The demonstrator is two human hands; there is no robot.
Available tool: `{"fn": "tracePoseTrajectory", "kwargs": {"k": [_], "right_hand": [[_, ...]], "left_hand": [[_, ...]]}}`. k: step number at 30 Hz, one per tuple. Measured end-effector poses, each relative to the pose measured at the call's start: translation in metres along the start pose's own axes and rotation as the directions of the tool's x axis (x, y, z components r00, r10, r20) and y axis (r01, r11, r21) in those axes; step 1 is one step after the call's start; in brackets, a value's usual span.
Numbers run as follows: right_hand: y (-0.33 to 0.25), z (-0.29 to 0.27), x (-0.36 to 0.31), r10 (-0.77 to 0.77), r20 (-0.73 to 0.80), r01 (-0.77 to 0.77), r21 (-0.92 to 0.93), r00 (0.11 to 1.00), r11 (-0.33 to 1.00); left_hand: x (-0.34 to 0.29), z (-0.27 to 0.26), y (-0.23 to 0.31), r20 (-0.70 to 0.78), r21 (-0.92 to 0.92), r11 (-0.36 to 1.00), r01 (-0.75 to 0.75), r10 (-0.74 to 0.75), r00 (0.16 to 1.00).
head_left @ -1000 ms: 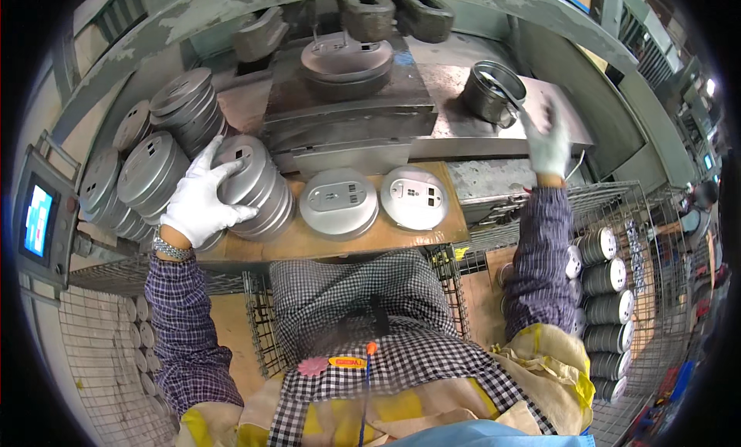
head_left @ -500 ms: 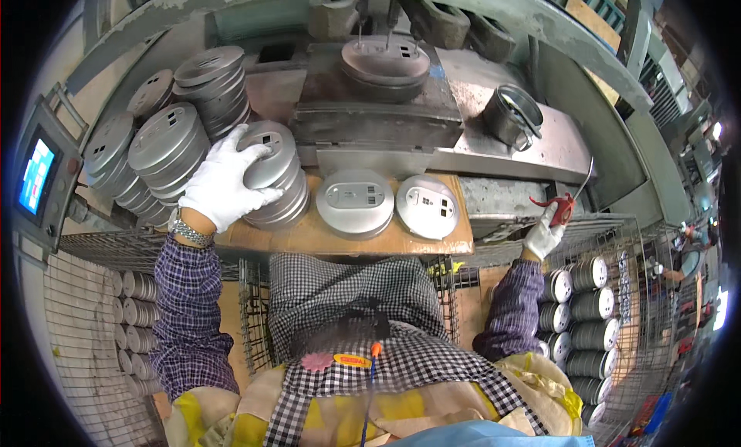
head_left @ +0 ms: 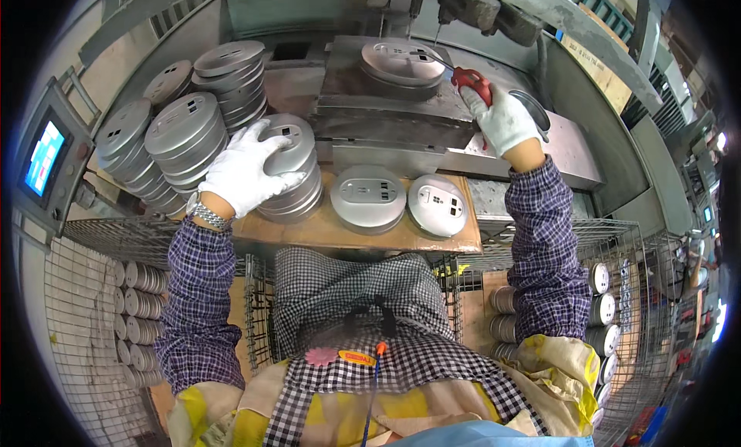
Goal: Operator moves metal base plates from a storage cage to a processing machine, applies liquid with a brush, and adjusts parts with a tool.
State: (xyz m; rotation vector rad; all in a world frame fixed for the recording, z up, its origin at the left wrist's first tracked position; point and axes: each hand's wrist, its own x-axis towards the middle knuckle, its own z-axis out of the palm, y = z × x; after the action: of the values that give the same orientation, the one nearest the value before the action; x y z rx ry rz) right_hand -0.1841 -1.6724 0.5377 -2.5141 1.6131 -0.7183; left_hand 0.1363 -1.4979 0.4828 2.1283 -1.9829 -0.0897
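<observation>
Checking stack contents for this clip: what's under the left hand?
The gloved left hand rests on a stack of round grey metal discs standing on the wooden board. The top disc's face is mostly covered.

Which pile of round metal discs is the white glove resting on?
The left hand rests on the stack of discs at the wooden board's left end, right beside the machine; the other stacks stand untouched farther left.

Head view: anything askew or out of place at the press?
Nothing is spilled or visibly damaged. Only the stack of metal discs under the left hand leans. Right hand holds a red-handled tool at the disc on the die.
</observation>
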Motion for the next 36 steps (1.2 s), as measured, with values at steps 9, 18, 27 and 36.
{"fn": "tracePoseTrajectory", "kwargs": {"k": [9, 18, 27, 36], "right_hand": [[-0.007, -0.006, 0.025, 0.032, 0.111, -0.026, -0.054, 0.993, 0.998], [0.094, 0.009, -0.060, 0.140, -0.059, -0.051, 0.740, 0.988, 0.670], [0.229, 0.034, -0.158, 0.692, -0.539, -0.788, 0.081, 0.480, 0.610], [0.034, 0.039, 0.004, -0.272, -0.300, 0.382, 0.416, 0.914, 0.825]], "left_hand": [[-0.001, 0.001, -0.001, -0.012, -0.014, 1.000, -0.010, 0.010, 1.000], [-0.001, 0.002, -0.001, -0.020, 0.001, 1.000, -0.003, 0.003, 1.000], [0.001, 0.003, -0.002, -0.056, -0.055, 0.997, -0.045, 0.042, 0.998], [0.002, 0.010, 0.000, -0.110, -0.059, 0.998, -0.027, 0.020, 0.994]]}}
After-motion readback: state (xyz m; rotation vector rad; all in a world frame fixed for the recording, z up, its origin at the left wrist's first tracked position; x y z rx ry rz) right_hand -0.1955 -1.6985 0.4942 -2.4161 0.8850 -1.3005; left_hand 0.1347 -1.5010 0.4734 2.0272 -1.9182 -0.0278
